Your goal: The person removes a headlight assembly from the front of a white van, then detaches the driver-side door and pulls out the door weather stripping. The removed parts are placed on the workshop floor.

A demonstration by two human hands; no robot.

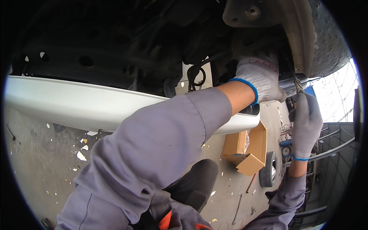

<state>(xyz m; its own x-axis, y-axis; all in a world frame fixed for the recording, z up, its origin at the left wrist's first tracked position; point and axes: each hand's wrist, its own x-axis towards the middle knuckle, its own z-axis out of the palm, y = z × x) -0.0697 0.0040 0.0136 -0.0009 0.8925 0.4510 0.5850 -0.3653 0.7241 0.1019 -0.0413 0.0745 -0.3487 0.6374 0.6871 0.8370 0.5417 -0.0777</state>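
Note:
My left hand (260, 76), in a grey knit glove with a blue cuff, reaches up into the dark underside of a vehicle (153, 34), its fingers mostly hidden. Just right of it, my gloved right hand (306, 119) grips the handle of a slim tool (298, 86), whose dark shaft runs up beside a metal bracket (303, 42) and the dimpled liner (327, 38). A long white body panel (76, 99) crosses beneath my left arm. What my left hand touches is hidden.
An open cardboard box (247, 151) and a tire (268, 170) lie on the concrete floor (46, 153) to the right, with small white scraps scattered about. Black hoses (195, 76) show under the vehicle. Metal rails (333, 149) stand at the far right.

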